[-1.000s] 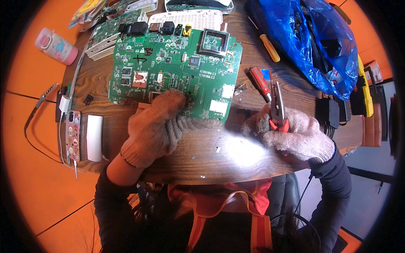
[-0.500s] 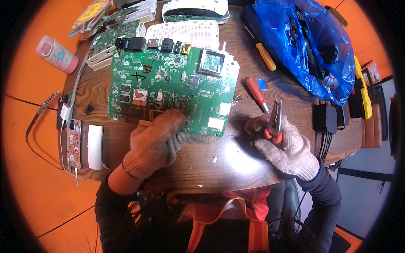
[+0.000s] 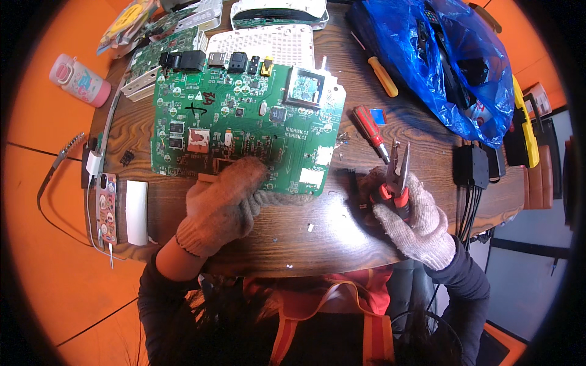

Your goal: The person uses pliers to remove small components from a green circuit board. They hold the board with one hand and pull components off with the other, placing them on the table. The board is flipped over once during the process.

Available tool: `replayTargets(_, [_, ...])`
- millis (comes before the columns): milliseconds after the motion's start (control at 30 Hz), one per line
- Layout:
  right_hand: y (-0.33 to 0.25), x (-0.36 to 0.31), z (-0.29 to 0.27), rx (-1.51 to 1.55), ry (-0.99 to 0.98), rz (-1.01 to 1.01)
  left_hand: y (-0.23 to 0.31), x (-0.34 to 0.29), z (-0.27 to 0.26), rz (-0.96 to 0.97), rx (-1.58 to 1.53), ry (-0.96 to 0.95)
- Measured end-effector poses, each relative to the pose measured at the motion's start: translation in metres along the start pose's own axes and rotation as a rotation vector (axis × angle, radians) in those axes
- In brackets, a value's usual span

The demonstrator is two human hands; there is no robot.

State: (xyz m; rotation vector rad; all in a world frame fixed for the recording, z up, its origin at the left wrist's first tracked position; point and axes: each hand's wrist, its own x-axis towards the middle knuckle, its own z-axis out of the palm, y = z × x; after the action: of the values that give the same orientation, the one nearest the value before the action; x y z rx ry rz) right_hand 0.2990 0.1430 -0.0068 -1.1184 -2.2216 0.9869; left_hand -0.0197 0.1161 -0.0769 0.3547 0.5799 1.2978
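A green circuit board (image 3: pixel 268 131) is held up over the table by its near edge, gripped in my gloved left hand (image 3: pixel 226 201). Black, grey and yellow sockets line its far edge, and a square metal shield frame (image 3: pixel 305 88) sits near its right corner. My gloved right hand (image 3: pixel 415 213) is closed round the red handles of long-nosed pliers (image 3: pixel 400 174), right of the board. The plier jaws point away from me and stand parted. Beyond them lies a red-handled screwdriver (image 3: pixel 368 127), next to a small blue piece (image 3: pixel 378 116).
A blue plastic bag (image 3: pixel 427 73) of dark parts fills the back right, beside a yellow-handled screwdriver (image 3: pixel 384 77). White perforated casing (image 3: pixel 262 46) and more boards (image 3: pixel 165 55) lie behind. At left are a phone (image 3: pixel 107 207), a white strip (image 3: pixel 137 213) and a pink-white bottle (image 3: pixel 79 79).
The plier jaws have spread apart in my right hand, which has shifted slightly. The circuit board has moved a little to the left with my left hand.
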Motion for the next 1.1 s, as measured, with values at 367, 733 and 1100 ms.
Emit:
replayTargets(367, [0.006,-0.005,-0.005,0.054,0.018,0.026,0.002,0.001,0.010,0.060,0.202,0.155])
replayTargets(733, [0.007,0.007,-0.030,0.484,0.432,0.254,0.013,0.000,0.018,0.001,0.166,0.059])
replayTargets(1100, [0.050,0.010,-0.012,0.559,0.545,0.324,0.012,-0.008,-0.015,-0.208,-0.420,0.025])
